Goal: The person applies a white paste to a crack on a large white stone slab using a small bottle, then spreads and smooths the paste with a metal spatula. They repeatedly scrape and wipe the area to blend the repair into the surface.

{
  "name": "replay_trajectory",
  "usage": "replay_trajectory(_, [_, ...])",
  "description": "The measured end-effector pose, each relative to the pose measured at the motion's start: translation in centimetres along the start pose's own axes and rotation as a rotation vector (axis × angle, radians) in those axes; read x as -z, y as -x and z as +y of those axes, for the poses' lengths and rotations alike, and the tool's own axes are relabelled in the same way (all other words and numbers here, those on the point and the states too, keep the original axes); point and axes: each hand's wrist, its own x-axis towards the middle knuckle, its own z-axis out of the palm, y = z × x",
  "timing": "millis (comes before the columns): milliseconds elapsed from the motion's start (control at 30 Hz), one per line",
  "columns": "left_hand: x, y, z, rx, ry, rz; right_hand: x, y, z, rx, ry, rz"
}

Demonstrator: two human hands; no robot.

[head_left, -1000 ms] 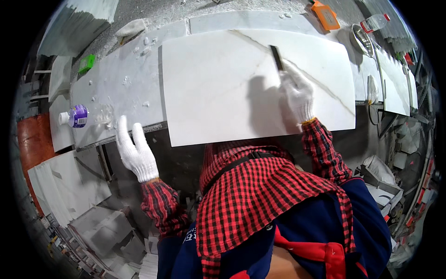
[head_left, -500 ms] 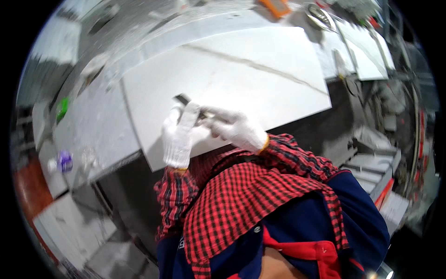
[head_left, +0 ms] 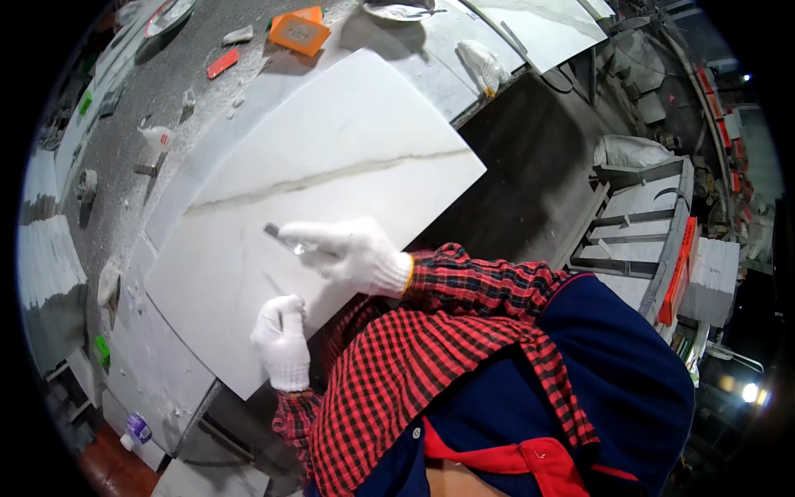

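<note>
A white slab with a grey-brown vein (head_left: 331, 149) lies flat on the workbench before me. My right hand (head_left: 352, 253), in a white knitted glove, is closed round a small flat metal blade (head_left: 272, 229). Its dark grey end sticks out past the fingers, just above the slab. Nearer to me, my left hand (head_left: 281, 344), gloved alike, is curled closed over the slab's near left part. What its fingers hold, if anything, is hidden.
Beyond the slab, orange boxes (head_left: 300, 33), a red block (head_left: 223, 63) and a white bottle (head_left: 157, 137) rest on the dusty bench. A spare glove (head_left: 482, 66) lies at its right edge, a purple-labelled bottle (head_left: 137, 431) at lower left. A metal rack (head_left: 633, 224) stands right.
My hands, together over the slab before, are now apart. The blade is now in my right hand alone, and my left hand is nearer to me. The view has turned, so the slab appears rotated.
</note>
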Motion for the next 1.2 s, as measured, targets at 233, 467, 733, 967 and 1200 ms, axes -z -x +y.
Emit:
replay_trajectory(233, [-3.6,-0.8,1.8,0.18,0.021,0.225,14.4,-5.7,1.9,-0.402,-0.19,0.147])
replay_trajectory(467, [-3.9,0.5,2.3,0.291,0.05,0.518,24.5,-13.6,5.9,-0.32,-0.086,0.396])
replay_trajectory(733, [-1.3,4.5,-0.2,0.336,-0.036,0.945,26.7,-20.6,11.0,-0.331,0.175,0.269])
replay_trajectory(967, [4.0,7.9,-4.4,0.085,-0.093,1.023,26.6,-15.2,10.0,-0.304,0.067,0.405])
replay_trajectory(1200, [7.3,7.7,-6.7,0.177,-0.107,1.059,24.4,-5.5,9.1,-0.363,0.102,0.367])
